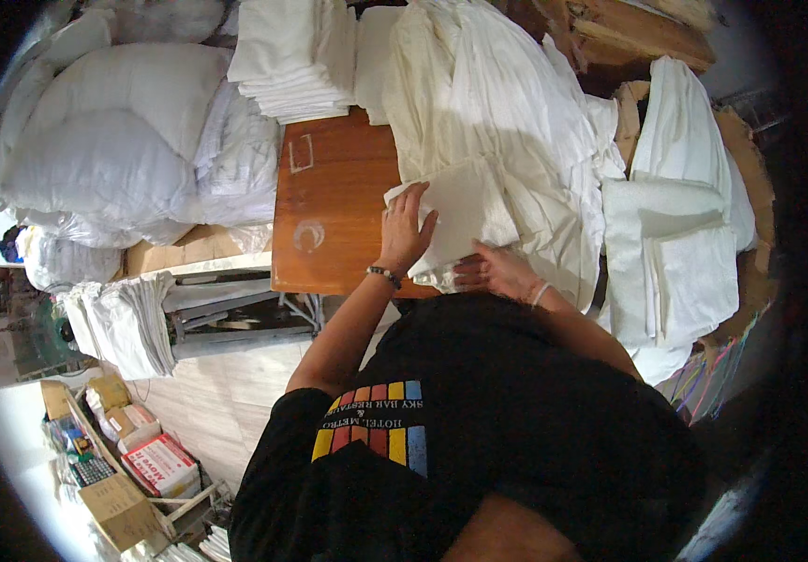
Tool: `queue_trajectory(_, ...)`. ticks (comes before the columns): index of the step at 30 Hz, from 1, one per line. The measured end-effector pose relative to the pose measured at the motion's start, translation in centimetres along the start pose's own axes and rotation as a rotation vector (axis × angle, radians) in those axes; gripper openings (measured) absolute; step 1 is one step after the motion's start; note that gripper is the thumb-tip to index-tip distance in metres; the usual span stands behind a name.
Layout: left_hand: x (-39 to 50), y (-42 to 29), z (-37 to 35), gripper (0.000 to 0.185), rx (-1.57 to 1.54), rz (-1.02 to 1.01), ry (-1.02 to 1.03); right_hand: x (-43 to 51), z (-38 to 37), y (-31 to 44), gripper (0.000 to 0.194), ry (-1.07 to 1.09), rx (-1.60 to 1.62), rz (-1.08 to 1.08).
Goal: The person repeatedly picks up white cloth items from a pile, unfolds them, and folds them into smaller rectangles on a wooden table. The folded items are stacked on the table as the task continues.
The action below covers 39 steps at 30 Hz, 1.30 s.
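Note:
A folded white cloth point(456, 204) lies in front of me on the near part of a brown wooden tabletop point(333, 204). My left hand point(406, 226) rests flat on its left edge, thumb apart from the fingers. At the near right corner, my right hand point(498, 272) has the cloth's edge between thumb and fingers; part of that grip is hidden. Looser cream-white fabric point(495, 98) spreads in a large heap behind the folded piece and to its right.
A stack of folded white cloths point(295, 56) stands at the back. Plastic-wrapped white bundles point(101, 133) fill the left. More folded white fabric point(685, 260) lies at right beside cardboard point(748, 168). Draped cloths point(123, 319) hang near a metal frame point(235, 316); boxes point(161, 464) sit lower left.

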<state>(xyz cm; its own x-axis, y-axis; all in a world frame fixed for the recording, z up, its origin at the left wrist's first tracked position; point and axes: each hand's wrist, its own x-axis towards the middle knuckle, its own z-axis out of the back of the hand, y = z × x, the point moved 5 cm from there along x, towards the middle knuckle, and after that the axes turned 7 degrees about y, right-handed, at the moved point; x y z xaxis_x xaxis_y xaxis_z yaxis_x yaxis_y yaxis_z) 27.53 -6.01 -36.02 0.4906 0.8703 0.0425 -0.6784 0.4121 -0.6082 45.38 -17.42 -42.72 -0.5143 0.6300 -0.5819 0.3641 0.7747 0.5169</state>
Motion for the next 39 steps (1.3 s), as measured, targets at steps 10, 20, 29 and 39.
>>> queue_trajectory(10,-3.9,4.4,-3.9,0.092,0.294,0.277,0.098,-5.6,2.0,8.2,0.048,-1.086,-1.270,1.014)
queue_trajectory(20,-1.5,10.6,-2.0,0.068,-0.940,0.474,0.373,-1.0,3.2,8.1,0.028,-0.684,-1.162,0.628)
queue_trajectory(29,7.6,0.0,24.9,0.050,-0.395,0.049,0.330,-3.2,-0.9,7.9,0.039,-0.970,-1.495,0.899)
queue_trajectory(39,21.4,4.9,40.7,0.045,-1.474,-0.330,-0.541,-1.1,-0.4,6.6,0.062,-1.063,-1.815,0.624)
